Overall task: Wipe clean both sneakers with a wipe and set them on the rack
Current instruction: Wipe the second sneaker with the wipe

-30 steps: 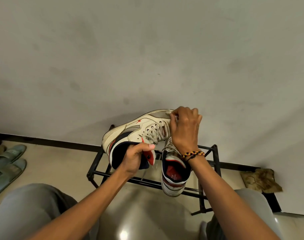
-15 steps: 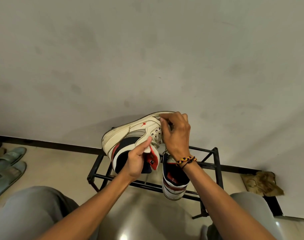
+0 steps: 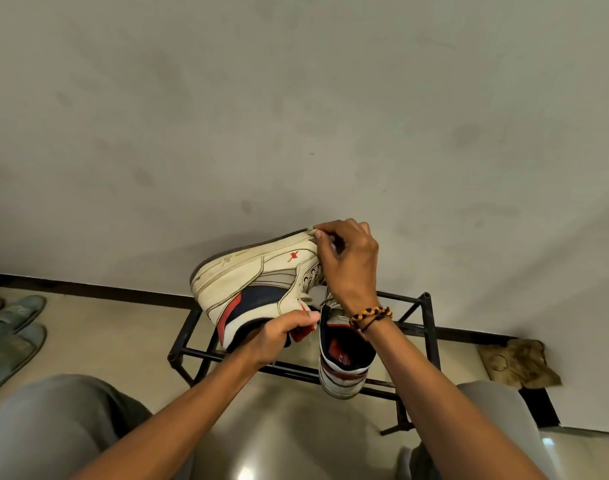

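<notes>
1. Left hand (image 3: 282, 336) grips the collar and heel of the held sneaker (image 3: 258, 289), above the left half of the rack (image 3: 431, 327). The shoe is tipped on its side with the sole edge toward the wall, probably so the midsole is exposed for wiping.
2. Right hand (image 3: 348, 261) has curled fingers pinching a small pale wad at the toe-end sole edge, likely the wipe (image 3: 315, 232). It is mostly hidden by the fingers, so I can't confirm.
3. Second sneaker (image 3: 344, 362) stands on the rack's top bars, right of the held one, heel toward the camera. The right wrist crosses over its front – parked there, I'd say, to free both hands.
4. Containers: the rack is an open bar frame holding only that one sneaker. The lower tier can't be seen well.
5. Judgement: wiping of the first shoe is in progress – placing is not yet done.
</notes>
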